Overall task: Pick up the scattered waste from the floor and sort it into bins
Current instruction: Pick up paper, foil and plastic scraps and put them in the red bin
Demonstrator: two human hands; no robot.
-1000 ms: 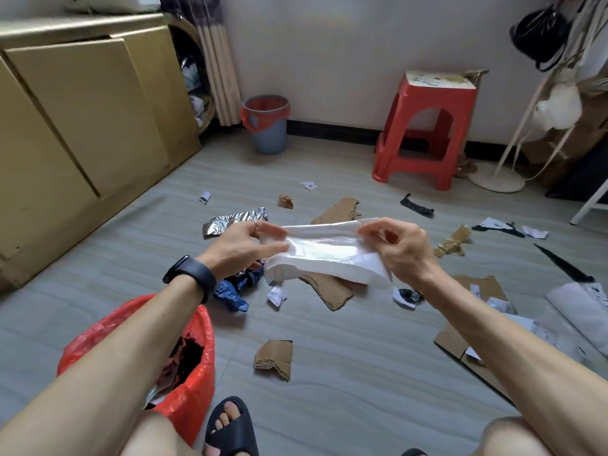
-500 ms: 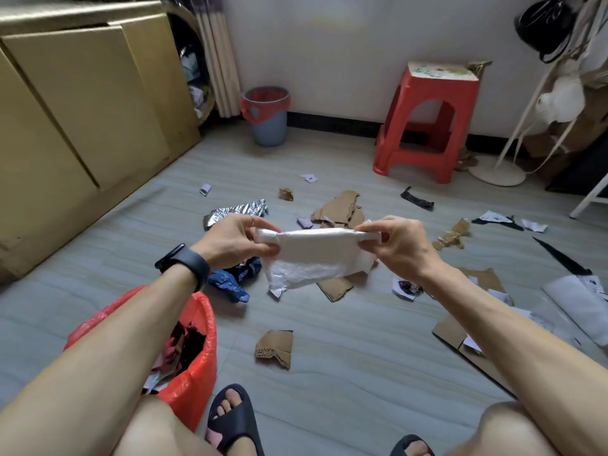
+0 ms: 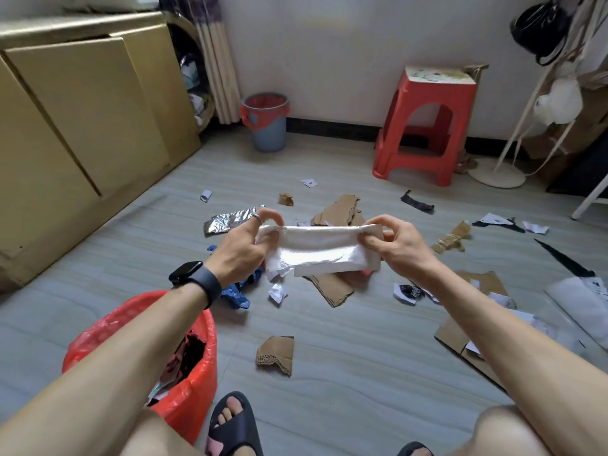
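A white plastic bag (image 3: 317,250) is stretched flat in the air between my hands. My left hand (image 3: 241,248) pinches its left end and my right hand (image 3: 396,243) pinches its right end. Under my left forearm stands a bin lined with a red bag (image 3: 184,399), with scraps inside. A grey bin with a red liner (image 3: 266,121) stands by the far wall. Waste lies on the floor: torn cardboard (image 3: 276,353), a larger cardboard piece (image 3: 332,287), silver foil (image 3: 227,220), a blue plastic scrap (image 3: 235,296) and several paper scraps (image 3: 277,292).
A red plastic stool (image 3: 427,126) stands against the far wall. Yellow cabinets (image 3: 82,116) run along the left. A white stand base (image 3: 496,174) sits at the right. Flat cardboard with papers (image 3: 460,337) lies under my right forearm. My sandalled foot (image 3: 233,422) is at the bottom.
My hands have pulled the white bag wider and flatter, and its hanging lower part has been drawn up. The view has shifted slightly.
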